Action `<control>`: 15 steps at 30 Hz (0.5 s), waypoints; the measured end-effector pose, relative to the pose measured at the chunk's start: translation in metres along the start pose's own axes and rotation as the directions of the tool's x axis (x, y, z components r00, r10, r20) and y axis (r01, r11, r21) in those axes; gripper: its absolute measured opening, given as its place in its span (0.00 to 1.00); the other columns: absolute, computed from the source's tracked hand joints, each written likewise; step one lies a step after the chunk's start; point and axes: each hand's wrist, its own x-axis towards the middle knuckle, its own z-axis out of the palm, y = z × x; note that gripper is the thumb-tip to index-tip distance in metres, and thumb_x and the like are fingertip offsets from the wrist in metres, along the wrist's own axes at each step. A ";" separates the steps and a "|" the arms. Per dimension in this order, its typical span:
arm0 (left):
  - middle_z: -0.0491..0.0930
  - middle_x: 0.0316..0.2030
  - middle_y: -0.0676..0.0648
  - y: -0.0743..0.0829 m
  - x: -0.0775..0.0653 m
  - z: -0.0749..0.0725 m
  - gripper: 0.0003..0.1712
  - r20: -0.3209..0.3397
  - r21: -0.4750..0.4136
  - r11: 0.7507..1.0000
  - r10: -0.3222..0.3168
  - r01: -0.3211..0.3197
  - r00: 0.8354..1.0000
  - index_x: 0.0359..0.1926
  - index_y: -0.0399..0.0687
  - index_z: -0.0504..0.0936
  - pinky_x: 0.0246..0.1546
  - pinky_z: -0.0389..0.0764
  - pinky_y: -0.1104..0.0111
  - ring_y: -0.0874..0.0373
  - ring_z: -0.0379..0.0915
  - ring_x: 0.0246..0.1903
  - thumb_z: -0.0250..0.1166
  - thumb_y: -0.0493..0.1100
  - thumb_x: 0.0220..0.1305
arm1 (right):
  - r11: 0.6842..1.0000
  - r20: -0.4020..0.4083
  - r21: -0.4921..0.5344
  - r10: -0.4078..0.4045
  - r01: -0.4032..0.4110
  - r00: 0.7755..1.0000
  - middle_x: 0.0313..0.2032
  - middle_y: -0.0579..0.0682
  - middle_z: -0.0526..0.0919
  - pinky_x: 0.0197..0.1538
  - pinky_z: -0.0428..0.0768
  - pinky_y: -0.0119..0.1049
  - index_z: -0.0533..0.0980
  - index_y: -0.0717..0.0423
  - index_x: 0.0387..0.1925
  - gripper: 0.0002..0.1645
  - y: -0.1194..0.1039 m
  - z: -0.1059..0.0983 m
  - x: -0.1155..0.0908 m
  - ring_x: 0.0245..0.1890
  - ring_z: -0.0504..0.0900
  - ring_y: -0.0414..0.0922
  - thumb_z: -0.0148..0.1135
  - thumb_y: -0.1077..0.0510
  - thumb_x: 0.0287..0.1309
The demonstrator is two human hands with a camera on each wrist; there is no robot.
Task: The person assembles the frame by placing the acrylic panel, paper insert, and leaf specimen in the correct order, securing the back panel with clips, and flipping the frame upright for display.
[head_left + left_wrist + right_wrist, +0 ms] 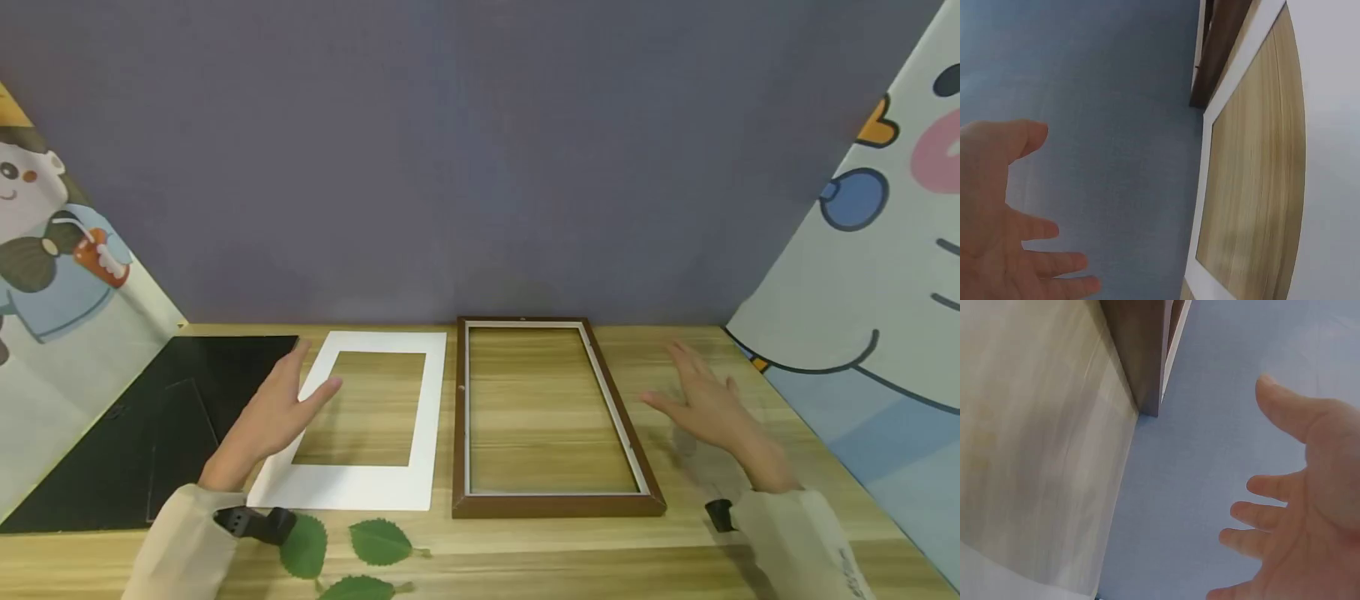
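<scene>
Brown frame: a brown rectangular picture frame with a pale inner lip (555, 505), lying flat at mid-table; the wood-grain tabletop (525, 546) shows through its opening
White mat: a flat white rectangular mat with a cut-out window (345, 487), just left of the frame and apart from it
Black panel: a thin black board (90, 450) with the outline of a flap on its face, flat at the far left
Left hand: the person's left hand (270, 417) is raised, thumb and fingers spread, gripping nothing; from here it overlaps the panel's edge and the mat's
Right hand: the right hand (712, 412) hangs to the right of the frame, fingers apart and unfilled, palm inward
Good handling: I'd take the frame by both long rails, evenly, so it doesn't twist; the mat looks thin, so pinch it by its border and keep it from bending
Green leaves: three toothed green leaves (380, 542) at the near edge, close to the left cuff; a sleeve could sweep them
Grey backdrop: a plain grey upright panel (480, 167) behind everything
</scene>
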 end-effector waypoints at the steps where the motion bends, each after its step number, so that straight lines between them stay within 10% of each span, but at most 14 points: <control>1: 0.44 0.71 0.27 0.002 0.000 0.000 0.49 -0.002 -0.016 1.000 -0.002 0.002 1.000 0.73 0.33 0.35 0.62 0.54 0.35 0.28 0.42 0.68 0.49 0.60 0.70 | 1.000 0.000 0.005 0.002 -0.002 1.000 0.72 0.71 0.39 0.50 0.41 0.85 0.38 0.64 0.73 0.55 0.002 -0.001 -0.001 0.66 0.48 0.76 0.55 0.39 0.63; 15: 0.59 0.66 0.28 0.040 -0.010 0.018 0.39 -0.069 -0.256 0.964 -0.099 0.078 0.993 0.68 0.29 0.55 0.56 0.72 0.42 0.30 0.61 0.62 0.59 0.49 0.67 | 1.000 -0.041 0.010 -0.014 0.014 0.999 0.66 0.79 0.50 0.46 0.59 0.80 0.42 0.71 0.70 0.51 0.030 0.003 -0.017 0.57 0.60 0.79 0.55 0.44 0.65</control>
